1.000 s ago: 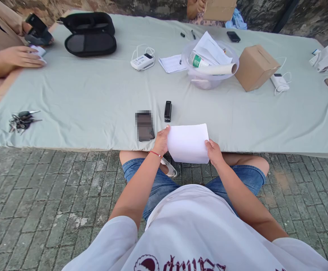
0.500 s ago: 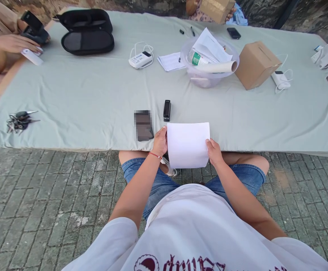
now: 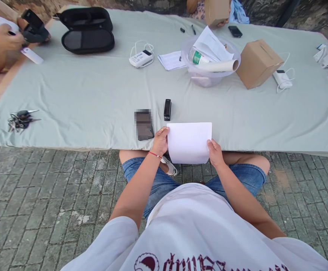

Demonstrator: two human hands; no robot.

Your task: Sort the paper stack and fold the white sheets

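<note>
The white rectangular sheet of paper (image 3: 189, 142) was held over the near edge of the grey-clothed counter (image 3: 96, 98), its long axis running from fingers to fingers. The left hand (image 3: 160, 141) pinched one short edge and the right hand (image 3: 215, 152) the other, fingers closed and forearms converging. A second earlier the sheet sat slightly askew; its top edge had since levelled. A small black stapler (image 3: 167, 109) lay just beyond the left fingers.

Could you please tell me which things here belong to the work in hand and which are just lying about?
In hand: paper, held by left hand and right hand.
Lying about: stapler, phone, keys, black case, box, bowl.
</note>
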